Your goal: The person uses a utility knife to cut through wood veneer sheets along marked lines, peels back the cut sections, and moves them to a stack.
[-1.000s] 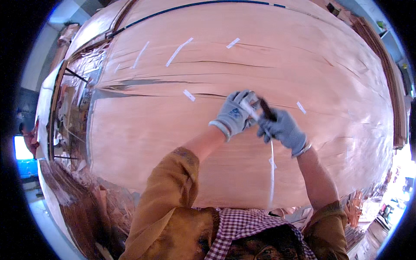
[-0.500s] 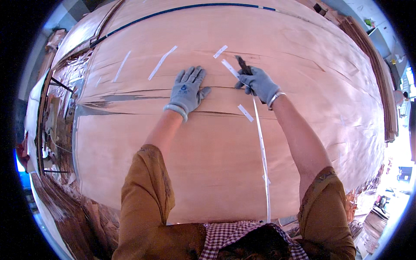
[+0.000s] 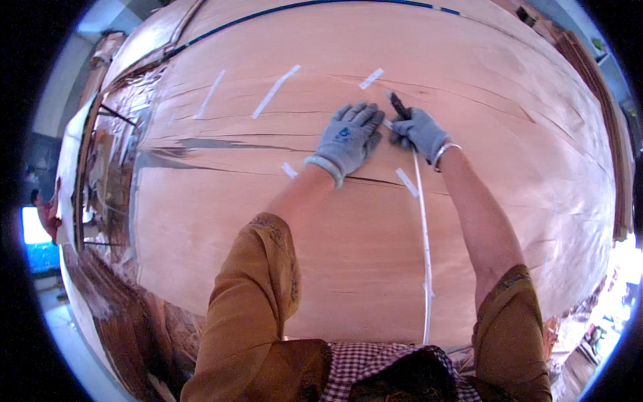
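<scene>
A wide, pale pinkish-tan wood veneer sheet [image 3: 335, 248] with long cracks spreads out before me. My left hand [image 3: 347, 139], in a grey glove, lies flat on it, fingers stretched, over most of a short white tape piece [image 3: 388, 124]. Close on its right, my gloved right hand [image 3: 424, 134] is closed around a dark, narrow tool [image 3: 400, 106] whose kind I cannot make out. A long white tape [image 3: 424, 248] runs from beneath that hand down toward my body. Other short tape strips [image 3: 276, 92] cross or lie near the cracks, one of them [image 3: 406, 182] below the right hand.
A dark blue rod or hose [image 3: 315, 7] curves across the far part of the sheet. Stacked brown veneer [image 3: 596, 80] stands at the right edge. Torn veneer scraps and a dark frame [image 3: 80, 174] border the left side, with another stack [image 3: 107, 308] at lower left.
My left hand has slid right, up beside the right hand and onto the tape piece there. A short strip near its wrist now shows. The whole view has shifted slightly.
</scene>
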The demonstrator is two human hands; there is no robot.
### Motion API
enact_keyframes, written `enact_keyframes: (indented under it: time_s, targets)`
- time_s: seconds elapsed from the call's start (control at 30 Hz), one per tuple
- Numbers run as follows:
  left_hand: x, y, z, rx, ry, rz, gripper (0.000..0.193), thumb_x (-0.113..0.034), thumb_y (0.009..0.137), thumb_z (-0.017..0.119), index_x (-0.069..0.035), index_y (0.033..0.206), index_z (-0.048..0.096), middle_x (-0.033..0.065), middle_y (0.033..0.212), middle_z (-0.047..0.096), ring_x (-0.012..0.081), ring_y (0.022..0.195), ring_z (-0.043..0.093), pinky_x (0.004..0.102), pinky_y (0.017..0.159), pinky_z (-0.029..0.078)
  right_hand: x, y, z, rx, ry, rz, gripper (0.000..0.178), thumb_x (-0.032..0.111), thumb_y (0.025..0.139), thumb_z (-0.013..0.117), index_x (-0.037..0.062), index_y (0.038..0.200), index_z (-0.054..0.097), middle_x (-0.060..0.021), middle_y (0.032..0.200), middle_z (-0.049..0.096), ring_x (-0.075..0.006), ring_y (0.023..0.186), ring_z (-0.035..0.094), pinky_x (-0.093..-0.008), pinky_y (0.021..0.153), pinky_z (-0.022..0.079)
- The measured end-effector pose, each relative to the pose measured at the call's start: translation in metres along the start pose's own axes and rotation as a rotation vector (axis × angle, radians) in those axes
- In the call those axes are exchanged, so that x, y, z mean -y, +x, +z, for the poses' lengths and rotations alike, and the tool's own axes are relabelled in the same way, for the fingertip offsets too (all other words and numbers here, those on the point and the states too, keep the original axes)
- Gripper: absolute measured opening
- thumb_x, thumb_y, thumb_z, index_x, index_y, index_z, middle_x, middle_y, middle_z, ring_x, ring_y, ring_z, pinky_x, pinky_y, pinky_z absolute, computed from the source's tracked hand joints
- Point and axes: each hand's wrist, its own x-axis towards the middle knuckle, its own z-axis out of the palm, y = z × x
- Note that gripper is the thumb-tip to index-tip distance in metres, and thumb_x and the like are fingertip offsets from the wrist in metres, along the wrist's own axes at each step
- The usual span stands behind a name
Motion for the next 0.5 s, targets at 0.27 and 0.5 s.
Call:
enact_keyframes:
  time_s: [0.27, 0.5]
  targets:
    - [-0.005, 0.008, -0.011, 0.149, 0.016, -0.023, 0.045, -0.035, 0.090, 0.050, -0.016, 0.130, 0.049, 0.0101, 0.137, 0.044, 0.0281, 0.129, 0.037, 0.0417, 0.108, 0.027, 0.009, -0.039, -0.012, 0.034, -0.167, 0.025, 0.014, 0.011, 0.086, 0.060, -0.0022, 0.082, 0.057, -0.0103, 0.065, 0.061, -0.0158, 0.053, 0.061, -0.0295, 0.047, 0.050]
    - [0.001, -0.007, -0.021, 0.065, 0.010, -0.026, 0.057, -0.045, 0.088, 0.051, -0.013, 0.135, 0.044, 0.0105, 0.141, 0.040, 0.0278, 0.132, 0.034, 0.0438, 0.110, 0.022, 0.014, -0.091, -0.030, 0.060, 0.229, 0.027, 0.015, 0.014, 0.089, 0.058, 0.0003, 0.093, 0.058, -0.0101, 0.073, 0.065, -0.0118, 0.053, 0.059, -0.0237, 0.046, 0.047]
